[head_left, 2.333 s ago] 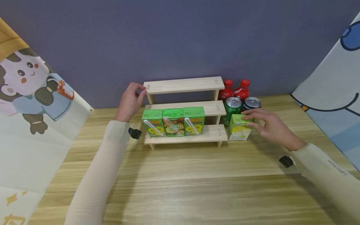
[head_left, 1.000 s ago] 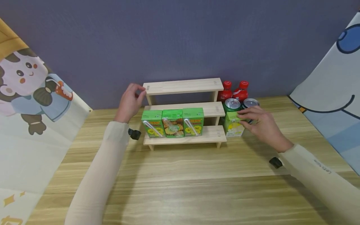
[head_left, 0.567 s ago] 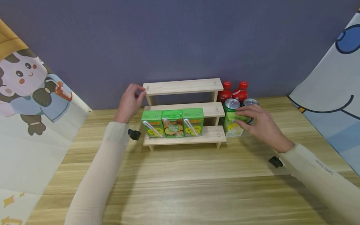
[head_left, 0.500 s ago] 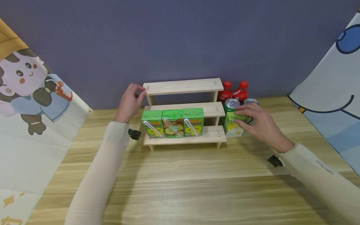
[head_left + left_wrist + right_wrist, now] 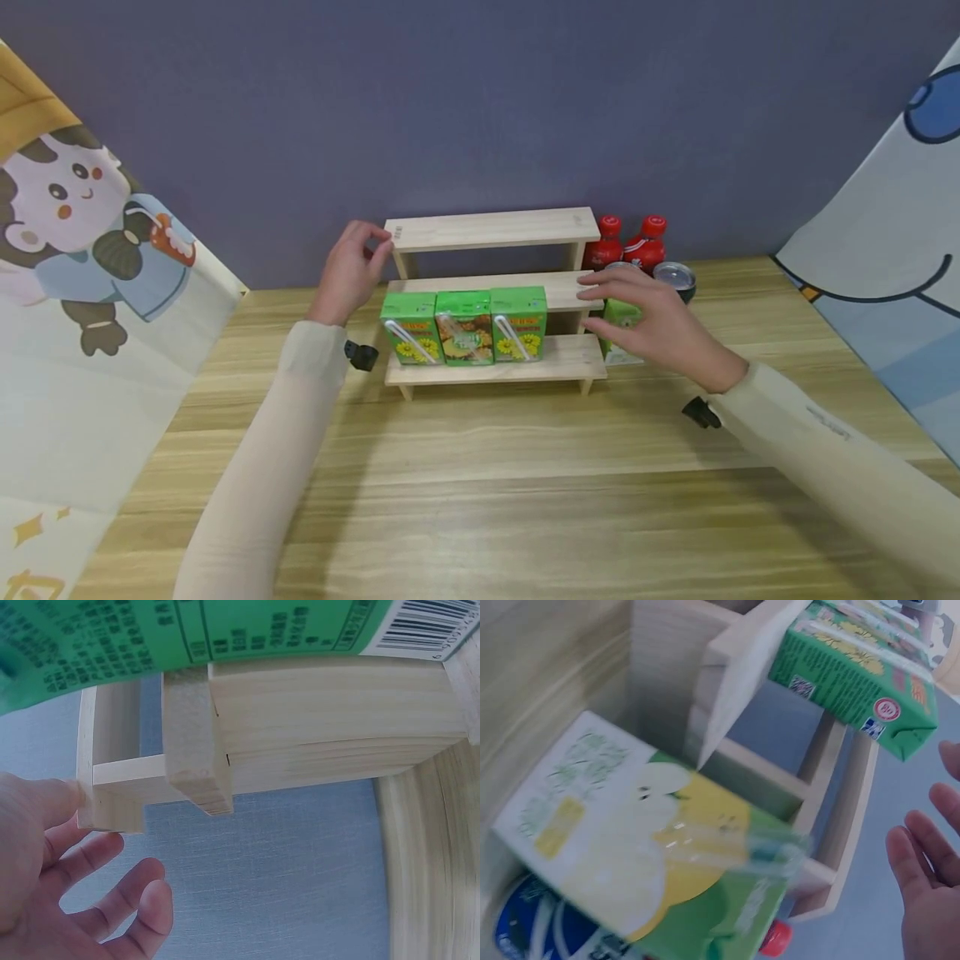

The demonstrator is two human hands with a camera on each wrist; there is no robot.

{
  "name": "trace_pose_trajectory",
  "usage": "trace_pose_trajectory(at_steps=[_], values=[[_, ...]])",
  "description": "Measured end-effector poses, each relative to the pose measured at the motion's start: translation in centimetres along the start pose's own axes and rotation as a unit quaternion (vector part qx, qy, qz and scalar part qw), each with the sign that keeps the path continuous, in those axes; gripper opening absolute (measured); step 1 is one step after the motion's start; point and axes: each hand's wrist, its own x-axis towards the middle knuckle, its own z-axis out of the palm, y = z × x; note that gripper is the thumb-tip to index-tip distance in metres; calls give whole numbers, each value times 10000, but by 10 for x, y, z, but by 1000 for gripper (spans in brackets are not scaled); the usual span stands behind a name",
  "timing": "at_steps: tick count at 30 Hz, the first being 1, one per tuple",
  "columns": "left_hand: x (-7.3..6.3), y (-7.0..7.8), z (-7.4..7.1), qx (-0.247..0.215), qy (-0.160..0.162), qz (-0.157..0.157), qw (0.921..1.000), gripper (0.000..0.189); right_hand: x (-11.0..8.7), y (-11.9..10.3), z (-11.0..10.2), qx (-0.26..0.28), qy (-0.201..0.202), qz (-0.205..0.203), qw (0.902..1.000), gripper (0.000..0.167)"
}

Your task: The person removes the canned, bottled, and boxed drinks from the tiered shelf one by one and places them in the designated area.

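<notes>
My left hand (image 5: 348,271) pinches the left end of the top board of a three-step wooden shelf (image 5: 491,229) between thumb and index finger; its other fingers hang loose in the left wrist view. Three green drink cartons (image 5: 463,329) stand side by side on the lowest step. My right hand (image 5: 660,321), fingers spread and holding nothing, hovers near the shelf's right end. Behind it stands a green and white juice carton (image 5: 667,847) with yellow fruit on it, upright on the table, partly hidden by the hand in the head view.
Behind the juice carton are two red-capped bottles (image 5: 647,250), a dark can (image 5: 675,277) and another can mostly hidden by my right hand. The wood-grain table (image 5: 480,500) runs back to a blue-grey wall (image 5: 480,108). Cartoon-printed panels flank both sides.
My right hand has set the juice carton closer to the shelf's right side, beside the cans, let go of it and moved left with fingers opened. The left hand has stayed put.
</notes>
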Motion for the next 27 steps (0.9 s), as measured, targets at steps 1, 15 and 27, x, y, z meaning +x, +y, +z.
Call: trace_pose_trajectory(at_steps=[1,15,27], values=[[0,0,0,-10,-3,2,10000,27,3,-2,1,23,-48,-44,10000,35],[1,0,1,18,-5,-12,10000,26,49,-19,26,217,-810,-382,9957,33],[3,-3,2,-40,-19,-4,10000,26,59,-21,34,458,-1155,-281,9919,26]])
